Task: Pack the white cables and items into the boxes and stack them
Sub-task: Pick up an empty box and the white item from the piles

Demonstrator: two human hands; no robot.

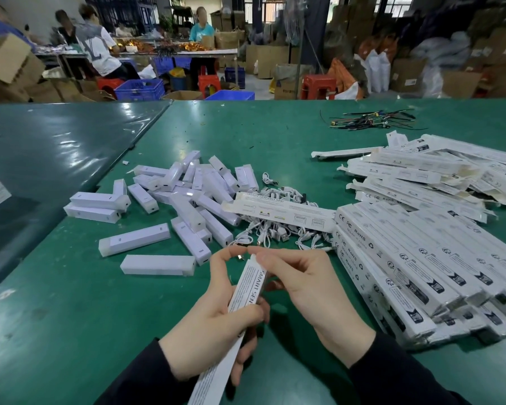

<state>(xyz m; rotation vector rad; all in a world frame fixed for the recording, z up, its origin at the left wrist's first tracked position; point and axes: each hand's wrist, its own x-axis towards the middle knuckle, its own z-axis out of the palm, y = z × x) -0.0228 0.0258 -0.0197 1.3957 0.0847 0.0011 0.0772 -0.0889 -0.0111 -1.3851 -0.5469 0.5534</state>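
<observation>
While both hands work at the far end of one long white box [240,314], the biggest hazard sits to the right: the stack of packed boxes [415,273] on the green tabletop [70,331] lies fanned and slanting toward the near right edge, and a careless elbow or one more box set on crookedly could, I judge, send it sliding. Beyond it, at far right, a loose heap of flat unfilled boxes [427,171] overlaps in every direction — too tangled to count, though well over a dozen show; in the packed stack I make out roughly ten printed faces, with more hidden beneath. Left of centre lie the white bar-shaped items [187,200], about thirty, several piled on one another, so pulling one from the bottom may scatter the rest. Between them and the stack sits a knot of white cables [275,232], uncountable as coiled, with one open box [278,211] resting across it; a cable drawn out may drag neighbours along. The left hand [216,325] grips the held box around its middle, index finger raised to the box mouth, while the right hand [301,285] pinches the end flap [253,258]. A small dark-tipped plug shows just past the opening; whether a cable is fully inside I cannot tell, and a flap closed on it would crease. One held box, two hands.
</observation>
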